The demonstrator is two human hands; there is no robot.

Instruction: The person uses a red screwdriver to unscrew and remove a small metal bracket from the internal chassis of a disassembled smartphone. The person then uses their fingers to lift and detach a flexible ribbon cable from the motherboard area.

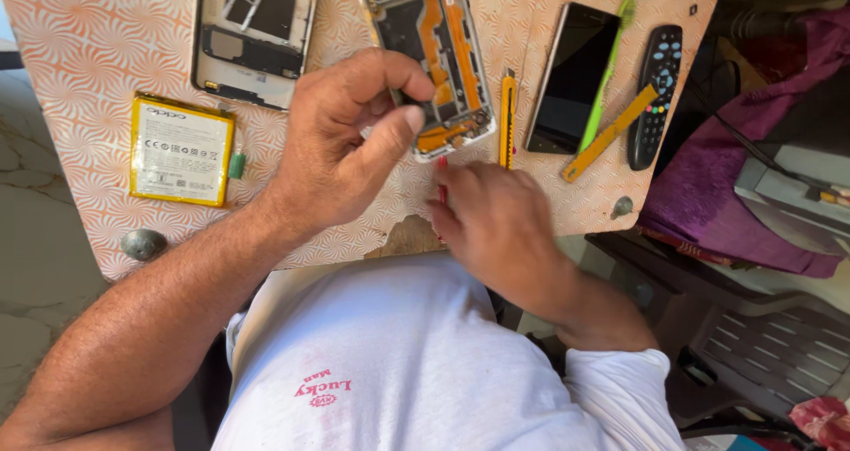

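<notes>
Phone chassis (pixel 434 57), opened and without its screen, lies flat on the patterned orange-and-white table (pixel 97 35); we note a pale metal frame, dark board areas and 2 orange flex ribbons running along its length. Its long axis runs away from us toward the far table edge, leaning slightly left at the top, with its near end just ahead of our hands. Our left hand (pixel 341 141) hovers over that near end, thumb and forefinger pinched narrowly on a small dark part that touches the chassis; we cannot tell what the part is. Our right hand (pixel 496 221) is curled on a slim red tool (pixel 442 181), of which only the short upper section shows, standing roughly upright just below the chassis. A second frame (pixel 255 35), rectangular with dark cut-outs, lies left of the chassis. Farther left sits a flat yellow-edged battery (pixel 181 148) with a glossy white label. Right of the chassis we record a narrow yellow utility knife (pixel 507 119), a glossy black screen panel (pixel 573 77), a green pry tool (pixel 606 79), a yellow ruler-like strip (pixel 611 132) and a black remote control (pixel 656 92) with coloured buttons.
</notes>
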